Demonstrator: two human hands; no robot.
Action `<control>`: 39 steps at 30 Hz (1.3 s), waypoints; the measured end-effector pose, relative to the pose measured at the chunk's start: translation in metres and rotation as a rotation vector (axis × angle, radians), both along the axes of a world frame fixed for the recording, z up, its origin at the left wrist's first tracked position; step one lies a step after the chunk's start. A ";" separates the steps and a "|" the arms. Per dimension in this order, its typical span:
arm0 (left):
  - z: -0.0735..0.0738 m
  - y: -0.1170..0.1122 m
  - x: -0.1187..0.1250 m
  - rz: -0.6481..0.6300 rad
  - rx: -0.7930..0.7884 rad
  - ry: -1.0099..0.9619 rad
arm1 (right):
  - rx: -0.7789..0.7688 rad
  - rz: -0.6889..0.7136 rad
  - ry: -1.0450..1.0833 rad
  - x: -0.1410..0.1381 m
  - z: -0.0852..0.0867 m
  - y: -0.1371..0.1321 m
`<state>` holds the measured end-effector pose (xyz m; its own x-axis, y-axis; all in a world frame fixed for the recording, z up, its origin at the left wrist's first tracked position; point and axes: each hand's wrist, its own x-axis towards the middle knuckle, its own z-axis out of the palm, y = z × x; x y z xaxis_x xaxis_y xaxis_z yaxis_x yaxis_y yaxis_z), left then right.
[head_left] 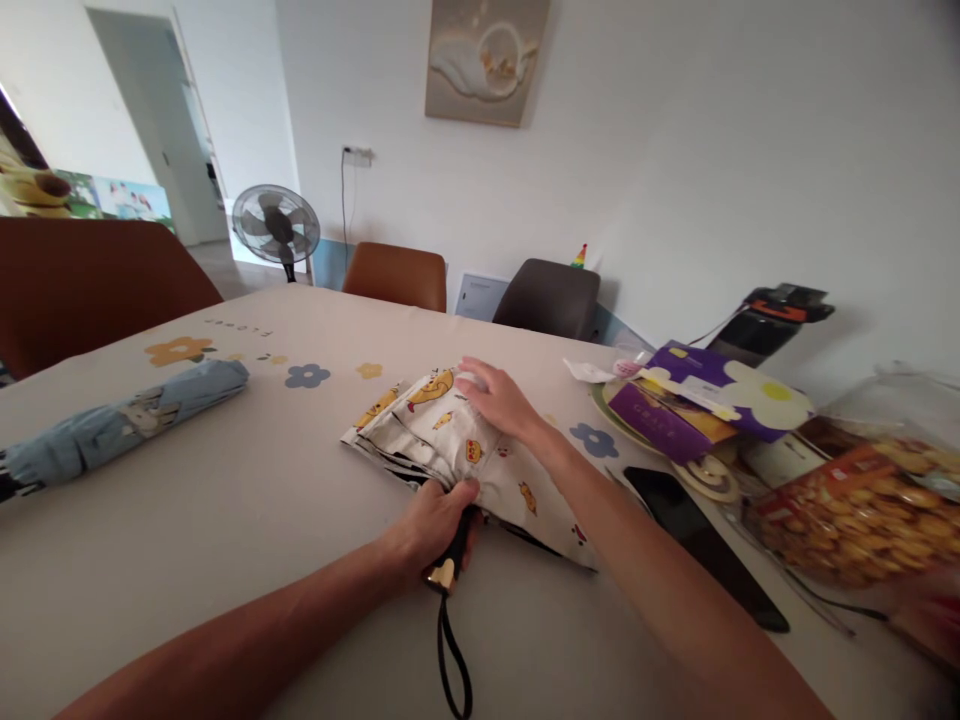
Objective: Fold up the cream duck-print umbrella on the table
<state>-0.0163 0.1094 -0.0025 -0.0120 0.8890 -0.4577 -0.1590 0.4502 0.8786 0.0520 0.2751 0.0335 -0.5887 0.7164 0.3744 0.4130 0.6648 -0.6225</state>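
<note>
A folding umbrella [495, 475] with a white canopy printed with yellow cartoon figures lies partly folded above the table, its fabric loose and fanned out. My left hand [431, 520] is closed round its black handle, close to the canopy's gathered edge. A gold-coloured end and a black wrist strap [448, 650] show below that hand. My right hand [495, 395] rests on the far part of the canopy with its fingers stretched out over the fabric. Off to the left lies a light blue umbrella [142, 415], rolled up slim.
On the right are a black phone [701, 545], a purple tissue box [727, 390], a bag of biscuits [862, 510] and a dark bottle [765, 325]. Chairs [395, 275] stand along the far table edge, with a fan [276, 225] behind. A flowered cloth [300, 560] covers the table.
</note>
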 end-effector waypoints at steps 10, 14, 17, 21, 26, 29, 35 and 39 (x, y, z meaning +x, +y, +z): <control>0.001 -0.002 0.002 0.028 0.044 -0.022 | 0.104 -0.123 0.222 0.044 0.008 -0.048; 0.003 -0.003 -0.003 0.055 0.040 -0.120 | 0.103 -0.184 0.211 0.066 0.007 -0.061; 0.001 -0.001 -0.008 0.056 0.029 -0.224 | 0.053 -0.198 0.101 0.079 0.008 -0.069; -0.004 0.002 -0.012 0.058 0.013 -0.311 | 0.020 -0.177 -0.045 0.087 0.008 -0.068; -0.002 0.003 -0.013 0.076 -0.015 -0.364 | -0.073 -0.297 -0.150 0.104 0.000 -0.042; 0.000 0.003 -0.013 0.084 -0.027 -0.398 | -0.128 -0.400 -0.227 0.119 -0.009 -0.020; 0.000 0.003 -0.013 0.081 -0.049 -0.392 | -0.243 -0.468 -0.203 0.132 -0.021 -0.002; 0.000 0.004 -0.013 0.076 -0.052 -0.384 | -0.543 -0.495 -0.114 0.132 -0.021 -0.009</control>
